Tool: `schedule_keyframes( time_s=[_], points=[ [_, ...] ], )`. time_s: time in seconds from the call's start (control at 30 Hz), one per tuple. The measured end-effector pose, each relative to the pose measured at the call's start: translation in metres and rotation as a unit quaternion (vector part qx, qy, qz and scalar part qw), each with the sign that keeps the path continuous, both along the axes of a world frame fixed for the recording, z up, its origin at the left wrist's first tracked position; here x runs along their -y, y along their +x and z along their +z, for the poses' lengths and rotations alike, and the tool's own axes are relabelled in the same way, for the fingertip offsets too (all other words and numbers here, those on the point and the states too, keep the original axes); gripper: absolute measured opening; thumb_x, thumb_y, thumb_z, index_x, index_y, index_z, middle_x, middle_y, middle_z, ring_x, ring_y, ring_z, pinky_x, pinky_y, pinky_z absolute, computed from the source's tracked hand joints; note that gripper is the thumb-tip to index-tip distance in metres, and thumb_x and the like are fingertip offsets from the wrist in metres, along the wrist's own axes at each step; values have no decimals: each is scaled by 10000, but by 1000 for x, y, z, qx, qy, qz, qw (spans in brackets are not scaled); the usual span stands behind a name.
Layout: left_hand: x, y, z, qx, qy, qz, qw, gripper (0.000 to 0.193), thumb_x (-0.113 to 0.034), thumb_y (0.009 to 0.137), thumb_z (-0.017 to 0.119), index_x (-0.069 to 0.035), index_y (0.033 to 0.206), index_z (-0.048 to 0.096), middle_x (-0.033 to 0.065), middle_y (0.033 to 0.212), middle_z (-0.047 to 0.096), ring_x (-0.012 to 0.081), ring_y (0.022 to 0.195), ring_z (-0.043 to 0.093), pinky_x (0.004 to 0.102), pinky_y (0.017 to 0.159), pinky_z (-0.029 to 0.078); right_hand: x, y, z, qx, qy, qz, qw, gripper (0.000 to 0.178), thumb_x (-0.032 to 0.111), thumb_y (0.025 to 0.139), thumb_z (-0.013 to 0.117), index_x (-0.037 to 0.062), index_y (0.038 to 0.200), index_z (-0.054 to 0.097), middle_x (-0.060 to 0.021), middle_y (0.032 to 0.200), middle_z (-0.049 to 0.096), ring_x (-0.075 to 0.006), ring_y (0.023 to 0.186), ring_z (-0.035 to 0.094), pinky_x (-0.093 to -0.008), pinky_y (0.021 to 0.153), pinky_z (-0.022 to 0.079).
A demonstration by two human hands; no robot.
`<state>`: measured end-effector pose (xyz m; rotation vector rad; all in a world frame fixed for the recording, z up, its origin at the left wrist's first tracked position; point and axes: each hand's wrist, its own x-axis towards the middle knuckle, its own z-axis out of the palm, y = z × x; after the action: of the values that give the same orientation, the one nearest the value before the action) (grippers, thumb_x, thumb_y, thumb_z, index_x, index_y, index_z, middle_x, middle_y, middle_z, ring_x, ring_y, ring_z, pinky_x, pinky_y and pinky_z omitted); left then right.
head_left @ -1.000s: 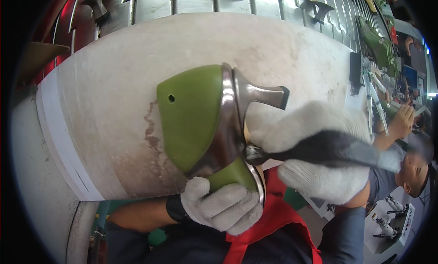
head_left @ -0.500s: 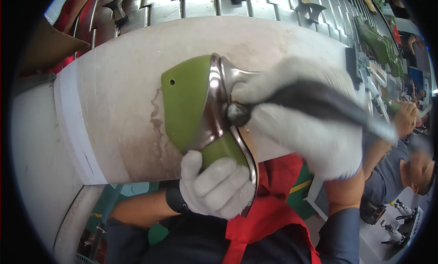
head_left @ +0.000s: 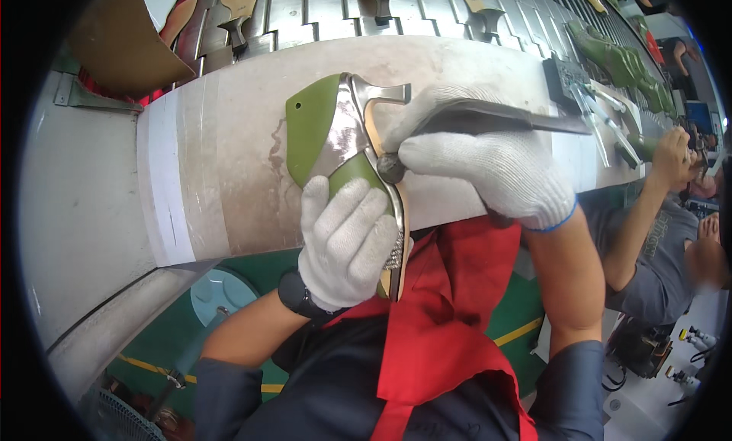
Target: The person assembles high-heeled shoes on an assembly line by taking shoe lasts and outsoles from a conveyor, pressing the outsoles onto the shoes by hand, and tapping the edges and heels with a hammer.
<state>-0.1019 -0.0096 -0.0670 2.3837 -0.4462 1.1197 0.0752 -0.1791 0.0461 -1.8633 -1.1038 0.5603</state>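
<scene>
A metallic bronze heeled shoe [head_left: 341, 140] is fitted on a green shoe last [head_left: 309, 128]. It lies on its side over the pale worktop, its slim heel pointing right. My left hand [head_left: 347, 239], in a white knit glove, is closed round the shoe's front part, with its fingers over the green last. In its own white glove, my right hand [head_left: 496, 163] grips a dark metal tool [head_left: 473, 119] with a rounded, hammer-like end. That end is against or very close to the sole edge near the arch; contact cannot be told. The glove hides part of the tool.
Beyond the worktop [head_left: 244, 98] runs a slatted metal conveyor [head_left: 320, 10] carrying several heeled sole pieces. Green lasts [head_left: 610, 56] stand at the far right, near white-handled tools [head_left: 602, 121]. A co-worker's arm [head_left: 640, 205] is at right. A brown curved sheet [head_left: 126, 41] juts in at upper left.
My view has shifted. The right hand's tool was blurred by motion and now appears sharp, its rounded end still beside the sole edge. The left hand keeps its hold on the shoe.
</scene>
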Motion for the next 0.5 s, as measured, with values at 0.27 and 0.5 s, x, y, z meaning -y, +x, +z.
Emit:
schedule_keyframes(
  time_s=[0.27,0.5],
  points=[
    [-3,-5,0,-21,50,5,999,811,-297,942,850,-17,1560,406,232,1473,520,465,1427,549,703,1297,307,53,-88,45,-91,81,-219,968,499,247,896,779,-117,1234,731,-265,1162,805,-306,1036,799,-401,1007,611],
    [5,-3,1,3,-25,5,1000,521,-37,907,774,-30,1384,563,202,1403,625,420,1347,627,673,1307,307,34,-99,18,-246,94,-187,946,300,43,990,768,-57,1272,747,-170,1175,811,-217,1092,766,-360,978,618]
  ],
)
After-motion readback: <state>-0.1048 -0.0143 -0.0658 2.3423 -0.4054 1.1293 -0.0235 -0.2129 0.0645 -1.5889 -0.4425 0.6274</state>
